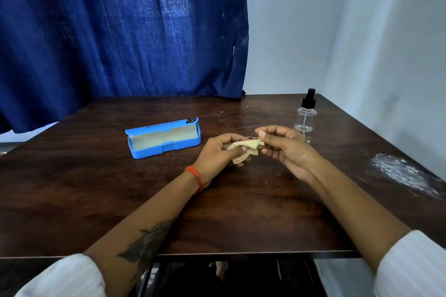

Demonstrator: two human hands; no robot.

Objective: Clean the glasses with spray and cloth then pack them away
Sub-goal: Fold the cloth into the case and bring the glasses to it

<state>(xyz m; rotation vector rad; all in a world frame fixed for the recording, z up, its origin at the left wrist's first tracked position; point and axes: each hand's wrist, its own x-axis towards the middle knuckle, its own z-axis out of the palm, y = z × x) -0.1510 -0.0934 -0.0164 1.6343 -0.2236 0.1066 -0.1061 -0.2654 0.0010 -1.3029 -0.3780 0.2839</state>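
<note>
Overhead, a dark wooden bench (96,188) meets a blue curtain (120,31); left hand (217,154) grips a beige cloth (243,149), right hand (287,147) pinches the glasses (252,137).

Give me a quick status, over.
Both hands, left hand and right hand, rubbing cloth over barely visible glasses. Blue case open. Nothing obstructing.

both forearms extended; left hand (218,152) and right hand (287,149) fingers curled (nearly touching).

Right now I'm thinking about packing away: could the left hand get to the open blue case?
Probably yes: bare table lies between the left hand and the case, though it grips the cloth.
</note>
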